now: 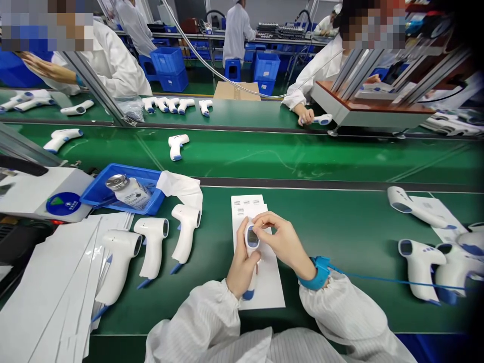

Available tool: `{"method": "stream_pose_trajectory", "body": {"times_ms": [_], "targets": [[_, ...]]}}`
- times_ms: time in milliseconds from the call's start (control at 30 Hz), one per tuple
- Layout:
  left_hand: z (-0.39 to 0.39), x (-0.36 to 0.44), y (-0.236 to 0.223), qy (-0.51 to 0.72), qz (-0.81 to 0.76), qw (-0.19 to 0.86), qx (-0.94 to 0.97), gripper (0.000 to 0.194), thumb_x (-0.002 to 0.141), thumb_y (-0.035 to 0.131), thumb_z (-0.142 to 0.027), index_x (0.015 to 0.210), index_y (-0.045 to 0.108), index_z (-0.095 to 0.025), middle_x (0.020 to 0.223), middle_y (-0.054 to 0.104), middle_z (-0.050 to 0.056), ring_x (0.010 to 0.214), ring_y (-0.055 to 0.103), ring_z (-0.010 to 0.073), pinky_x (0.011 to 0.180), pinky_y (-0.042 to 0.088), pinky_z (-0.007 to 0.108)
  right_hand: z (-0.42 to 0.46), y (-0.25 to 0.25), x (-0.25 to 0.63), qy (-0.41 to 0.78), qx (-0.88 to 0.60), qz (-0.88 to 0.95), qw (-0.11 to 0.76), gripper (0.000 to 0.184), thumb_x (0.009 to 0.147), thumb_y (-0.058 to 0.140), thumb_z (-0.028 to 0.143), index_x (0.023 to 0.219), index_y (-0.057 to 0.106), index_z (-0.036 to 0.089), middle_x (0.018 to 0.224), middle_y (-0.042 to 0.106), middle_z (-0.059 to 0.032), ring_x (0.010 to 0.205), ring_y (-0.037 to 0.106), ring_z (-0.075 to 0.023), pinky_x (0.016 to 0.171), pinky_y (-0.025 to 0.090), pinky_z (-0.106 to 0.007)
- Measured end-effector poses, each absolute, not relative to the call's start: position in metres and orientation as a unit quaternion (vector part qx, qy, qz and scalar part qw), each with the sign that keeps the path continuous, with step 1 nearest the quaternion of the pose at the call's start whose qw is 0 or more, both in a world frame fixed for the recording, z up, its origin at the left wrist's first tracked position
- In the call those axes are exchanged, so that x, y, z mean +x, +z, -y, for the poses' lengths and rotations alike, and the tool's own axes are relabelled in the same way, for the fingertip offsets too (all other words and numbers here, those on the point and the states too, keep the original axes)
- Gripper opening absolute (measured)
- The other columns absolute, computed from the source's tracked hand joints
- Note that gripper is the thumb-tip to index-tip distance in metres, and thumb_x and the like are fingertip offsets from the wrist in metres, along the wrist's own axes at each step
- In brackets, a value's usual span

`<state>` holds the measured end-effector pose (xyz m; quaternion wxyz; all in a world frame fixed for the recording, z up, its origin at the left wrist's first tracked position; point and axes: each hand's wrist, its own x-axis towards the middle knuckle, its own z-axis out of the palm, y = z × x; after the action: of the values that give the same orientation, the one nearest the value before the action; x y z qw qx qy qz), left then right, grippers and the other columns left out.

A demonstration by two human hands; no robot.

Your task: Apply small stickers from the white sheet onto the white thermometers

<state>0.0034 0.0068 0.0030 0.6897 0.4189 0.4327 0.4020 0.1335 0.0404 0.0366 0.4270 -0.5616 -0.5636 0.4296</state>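
Note:
A white infrared thermometer (252, 238) with a small dark screen is in my left hand (242, 267), with the fingers wrapped round it and the screen facing up. The blue tip at its handle end shows below the hand. My right hand (282, 239) has bent fingers in a pinch at the screen's upper right edge; whatever is between the fingertips is too small to make out. Under both hands lie white sheets (274, 290) with small printed labels at the top. A blue wrist strap (319, 273) with a cord circles my right wrist.
Several thermometers (153, 247) stand at left beside a paper stack (49, 282). A blue tray (113, 204) holds a metal-capped bottle (128, 191). More thermometers (421, 267) lie at right. Beyond runs a green conveyor belt (264, 156); a co-worker's hand (305, 115) holds a thermometer across it.

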Motion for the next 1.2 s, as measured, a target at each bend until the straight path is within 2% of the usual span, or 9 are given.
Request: {"method": "stream_pose_trajectory", "body": {"times_ms": [333, 433, 533, 600, 867, 1200], "targets": [[-0.0065, 0.0020, 0.0002, 0.405, -0.416, 0.702, 0.412, 0.080, 0.080, 0.047, -0.013, 0.150, 0.016, -0.036, 0.154, 0.030, 0.007, 0.060, 0.050, 0.0073, 0.048, 0.046, 0.024, -0.0402, 0.0396, 0.1324, 0.429, -0.564, 0.560, 0.430, 0.007, 0.075, 0.062, 0.017, 0.070, 0.064, 0.021, 0.091, 0.068, -0.0027, 0.086, 0.063, -0.0179, 0.078, 0.046, -0.032], [-0.0065, 0.0008, -0.0026, 0.411, -0.420, 0.686, 0.430, 0.075, 0.083, 0.048, -0.019, 0.151, 0.018, -0.032, 0.152, 0.034, 0.007, 0.086, 0.062, 0.0171, 0.066, 0.054, 0.029, -0.0400, 0.0393, 0.1324, 0.428, -0.564, 0.563, 0.426, 0.007, 0.075, 0.062, 0.018, 0.070, 0.064, 0.021, 0.091, 0.068, -0.0029, 0.087, 0.063, -0.0182, 0.079, 0.046, -0.032], [-0.0066, 0.0009, -0.0032, 0.414, -0.438, 0.665, 0.440, 0.067, 0.089, 0.046, -0.028, 0.151, 0.021, -0.029, 0.153, 0.034, 0.007, 0.118, 0.055, 0.0265, 0.090, 0.052, 0.038, -0.0406, 0.0377, 0.1326, 0.428, -0.563, 0.565, 0.425, 0.008, 0.075, 0.061, 0.017, 0.070, 0.064, 0.021, 0.091, 0.068, -0.0031, 0.087, 0.063, -0.0182, 0.079, 0.046, -0.032], [-0.0066, 0.0019, -0.0022, 0.411, -0.458, 0.657, 0.436, 0.063, 0.092, 0.043, -0.032, 0.151, 0.023, -0.029, 0.153, 0.034, 0.007, 0.124, 0.051, 0.0281, 0.096, 0.050, 0.041, -0.0411, 0.0367, 0.1329, 0.428, -0.563, 0.565, 0.425, 0.007, 0.075, 0.061, 0.017, 0.070, 0.064, 0.021, 0.091, 0.068, -0.0030, 0.086, 0.063, -0.0179, 0.079, 0.046, -0.032], [-0.0069, 0.0038, 0.0014, 0.414, -0.478, 0.646, 0.428, 0.059, 0.092, 0.044, -0.032, 0.149, 0.029, -0.028, 0.149, 0.040, 0.007, 0.129, 0.048, 0.0280, 0.100, 0.049, 0.041, -0.0422, 0.0387, 0.1321, 0.419, -0.565, 0.564, 0.432, 0.006, 0.074, 0.062, 0.019, 0.069, 0.064, 0.021, 0.088, 0.069, -0.0035, 0.082, 0.063, -0.0175, 0.076, 0.048, -0.032], [-0.0062, 0.0034, -0.0005, 0.426, -0.478, 0.645, 0.418, 0.059, 0.091, 0.047, -0.033, 0.148, 0.031, -0.028, 0.144, 0.046, 0.008, 0.123, 0.053, 0.0276, 0.092, 0.053, 0.039, -0.0408, 0.0364, 0.1312, 0.399, -0.562, 0.580, 0.434, 0.006, 0.077, 0.062, 0.020, 0.071, 0.063, 0.021, 0.088, 0.069, -0.0033, 0.083, 0.063, -0.0179, 0.076, 0.049, -0.032]]}}
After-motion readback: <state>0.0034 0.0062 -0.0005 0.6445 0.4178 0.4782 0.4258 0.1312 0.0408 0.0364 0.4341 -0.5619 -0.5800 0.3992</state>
